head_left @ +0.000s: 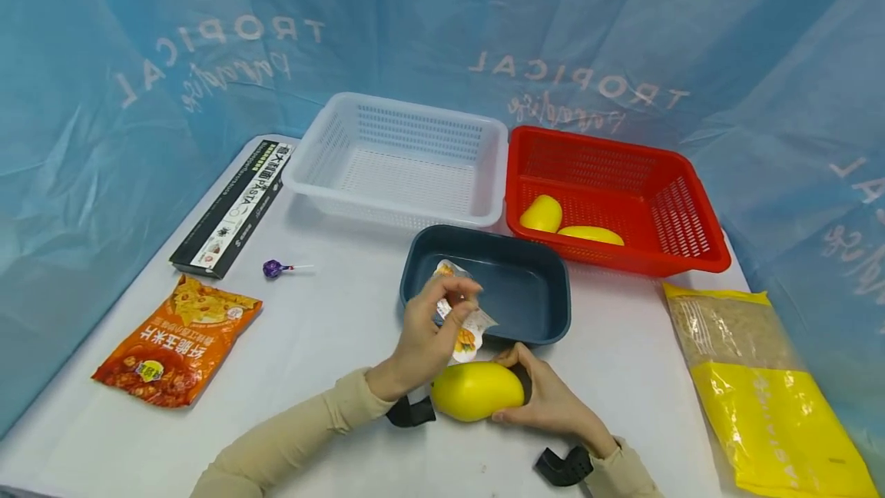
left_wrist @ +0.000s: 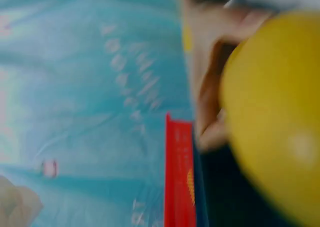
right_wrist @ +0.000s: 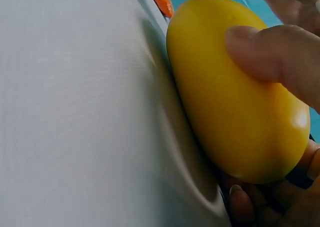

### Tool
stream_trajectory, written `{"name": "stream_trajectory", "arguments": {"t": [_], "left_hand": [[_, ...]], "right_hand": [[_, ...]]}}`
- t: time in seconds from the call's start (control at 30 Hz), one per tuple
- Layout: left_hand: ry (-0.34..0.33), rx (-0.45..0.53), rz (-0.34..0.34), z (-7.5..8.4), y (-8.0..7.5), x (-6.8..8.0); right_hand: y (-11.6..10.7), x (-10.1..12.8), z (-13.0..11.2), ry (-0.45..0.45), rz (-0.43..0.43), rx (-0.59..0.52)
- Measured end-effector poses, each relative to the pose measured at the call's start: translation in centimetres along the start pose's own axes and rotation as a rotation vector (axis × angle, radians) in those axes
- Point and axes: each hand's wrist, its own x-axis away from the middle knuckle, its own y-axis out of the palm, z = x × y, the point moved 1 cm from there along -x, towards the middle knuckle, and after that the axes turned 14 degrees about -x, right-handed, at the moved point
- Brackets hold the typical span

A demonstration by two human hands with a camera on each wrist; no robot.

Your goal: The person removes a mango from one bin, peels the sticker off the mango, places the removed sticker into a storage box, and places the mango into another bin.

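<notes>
My right hand point(head_left: 520, 390) grips a smooth yellow mango-shaped fruit point(head_left: 475, 390) lying on the white table just in front of a dark blue tray point(head_left: 532, 294). In the right wrist view the thumb point(right_wrist: 272, 52) presses on top of the fruit point(right_wrist: 230, 97) and fingers curl under it. My left hand point(head_left: 456, 306) pinches a small white packet point(head_left: 469, 331) with orange print, over the tray's near rim. The left wrist view is blurred and shows the yellow fruit point(left_wrist: 275, 137) up close.
A red basket point(head_left: 691, 206) at the back right holds two yellow fruits point(head_left: 541, 214). A white basket point(head_left: 408, 175) stands beside it. A pasta box point(head_left: 235, 206), purple lollipop point(head_left: 274, 268) and orange snack bag point(head_left: 176, 340) lie left. A yellow-and-clear bag point(head_left: 760, 383) lies right.
</notes>
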Motion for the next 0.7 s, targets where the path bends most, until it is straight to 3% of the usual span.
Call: {"name": "stream_trajectory", "arguments": {"t": [0.1,0.27,0.53,0.7], "left_hand": [[-0.081,0.047,0.061,-0.14,-0.84,-0.92],[-0.176,0.063,0.035,-0.23,-1.07,-1.03],[-0.167,0.124,0.048,-0.59,-1.02,-1.33],[-0.160,0.105,0.038,-0.79,-0.94,-1.32]], "right_hand": [[-0.10,0.14,-0.07,0.019,-0.002,0.004],[-0.01,0.23,-0.13,0.036,0.002,0.020],[-0.25,0.00,-0.08,0.033,0.001,0.027],[-0.36,-0.14,-0.06,0.021,-0.008,0.030]]}}
